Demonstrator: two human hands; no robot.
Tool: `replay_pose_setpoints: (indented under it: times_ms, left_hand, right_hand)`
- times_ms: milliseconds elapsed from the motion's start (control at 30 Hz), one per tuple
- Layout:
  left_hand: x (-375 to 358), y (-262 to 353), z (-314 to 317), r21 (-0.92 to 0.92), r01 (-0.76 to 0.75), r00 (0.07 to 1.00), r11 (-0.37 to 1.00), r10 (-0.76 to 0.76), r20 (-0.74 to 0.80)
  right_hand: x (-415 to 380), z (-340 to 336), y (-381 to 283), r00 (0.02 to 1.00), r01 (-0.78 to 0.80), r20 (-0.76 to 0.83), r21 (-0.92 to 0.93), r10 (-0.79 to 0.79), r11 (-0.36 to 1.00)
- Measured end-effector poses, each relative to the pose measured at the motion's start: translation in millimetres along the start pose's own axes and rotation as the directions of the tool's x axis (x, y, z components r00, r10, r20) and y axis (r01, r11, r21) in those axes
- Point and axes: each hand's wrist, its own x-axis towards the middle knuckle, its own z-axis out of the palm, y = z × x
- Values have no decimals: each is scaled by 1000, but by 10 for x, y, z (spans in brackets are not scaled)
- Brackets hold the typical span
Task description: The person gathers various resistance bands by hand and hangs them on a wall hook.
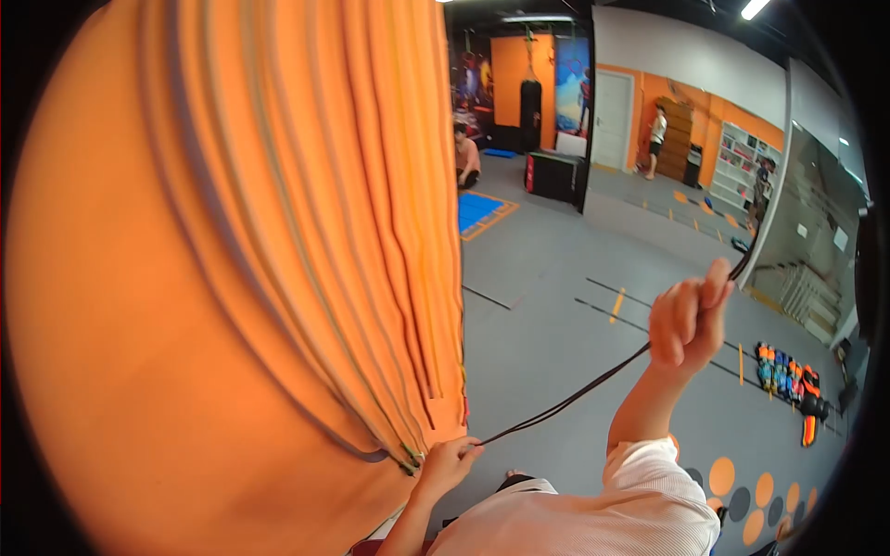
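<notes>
Between my two hands runs a thin, dark, doubled cord. My left hand, low by the orange wall, pinches one end of it. My right hand is raised at the right, fingers curled round the cord, which continues past the fist to the upper right. Beside my left hand, long flat straps in orange, yellow, grey and purple hang down the orange wall and gather at a point near its lower edge.
A person sits by a blue mat. Beyond are a black punching bag, a black box and a large mirror showing a standing person. Colourful gear lies on the grey floor at the right.
</notes>
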Motion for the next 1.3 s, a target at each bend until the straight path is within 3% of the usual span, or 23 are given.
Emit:
replay_pose_setpoints:
  times_ms: [33, 67, 133, 167, 200, 267, 300, 333, 400, 533, 600, 733, 833, 867, 933, 967, 1000, 1067, 1100, 1133, 1200, 1233, 1300]
  left_hand:
    - [105, -102, 150, 89, -6, 987, 996, -8, 159]
    - [233, -275, 378, 92, 1, 983, 996, -18, 184]
    - [510, -816, 911, -57, 201, 870, 978, -151, 469]
    - [618, -1074, 1181, -127, 348, 812, 929, -232, 535]
    - [660, -1254, 1437, -117, 346, 808, 931, -232, 542]
    - [965, -1420, 1709, -535, 543, 838, 647, -378, 393]
    - [1248, -1445, 1806, -651, 568, 815, 504, -457, 357]
    - [1403, -1576, 1907, -647, 572, 812, 504, -457, 362]
    - [1927, -1973, 2251, -927, 364, 732, -91, -587, 345]
    - [2720, -1728, 2550, -893, 357, 651, -273, -613, 447]
    - [3133, -1526, 2747, -776, 169, 479, -607, -638, 603]
    - [4079, -1748, 2979, -762, 81, 399, -642, -680, 615]
    - [4765, -2004, 2957, -805, 3, 525, -593, -685, 506]
    - [5009, -2183, 2918, -825, 0, 582, -565, -671, 459]
    - [5473, -2509, 2785, -912, 67, 712, -404, -621, 327]
    - [5727, -2507, 2732, -940, 55, 709, -337, -650, 274]
    - [5934, -2436, 2672, -963, 41, 704, -267, -676, 217]
    - [6242, -2086, 2578, -972, 84, 758, -220, -619, 205]
    - [6386, -1886, 2513, -981, 110, 808, -161, -560, 182]
    - [6516, -1665, 2416, -979, 119, 803, -165, -564, 193]
    - [6795, -1315, 2251, -985, 144, 874, -95, -454, 172]
    - [6967, -1317, 2185, -991, 108, 924, -77, -361, 128]
    - [7374, -1269, 2112, -997, 75, 932, -11, -355, 74]
  right_hand:
    - [-152, -147, 37, 996, -80, -49, 15, 81, 997]
    - [-325, -365, 65, 977, -197, -79, 10, 197, 980]
    - [-701, -779, 161, 890, -376, -280, -7, 359, 927]
    - [-863, -977, 161, 853, -432, -341, -35, 396, 901]
    - [-1067, -1187, 126, 818, -457, -394, -5, 419, 889]
    - [-1288, -1592, 151, 746, -501, -459, 88, 482, 861]
    - [-1386, -1806, 220, 707, -499, -484, 175, 516, 848]
    - [-1512, -1942, 159, 705, -499, -489, 173, 514, 849]
    - [-1596, -2329, 20, 586, -515, -606, 234, 538, 824]
    - [-1681, -2949, -325, 591, -520, -670, 112, 450, 847]
    - [-1589, -3244, -527, 583, -439, -734, 75, 347, 895]
    - [-1548, -3885, -841, 523, -301, -849, -99, 77, 948]
    - [-1615, -4435, -1011, 363, -208, -930, -139, -56, 968]
    - [-1654, -4633, -1026, 363, -209, -929, -159, -74, 965]
    - [-1780, -5071, -1025, 251, -80, -961, -140, -116, 987]
    - [-1840, -5285, -1017, 255, -38, -957, -153, -138, 988]
    - [-1837, -5498, -957, 259, -42, -954, -169, -153, 985]
    - [-1798, -5893, -790, 140, 43, -977, -159, -163, 986]
    - [-1856, -6128, -707, 200, 80, -965, -158, -171, 984]
    - [-1751, -6274, -565, 193, 73, -965, -166, -177, 983]
    - [-1436, -6537, -209, 41, 294, -986, -140, -159, 945]
    - [-1388, -6734, -37, 14, 236, -990, -130, -137, 963]
    - [-1172, -7001, 288, 30, 150, -997, -65, -70, 987]
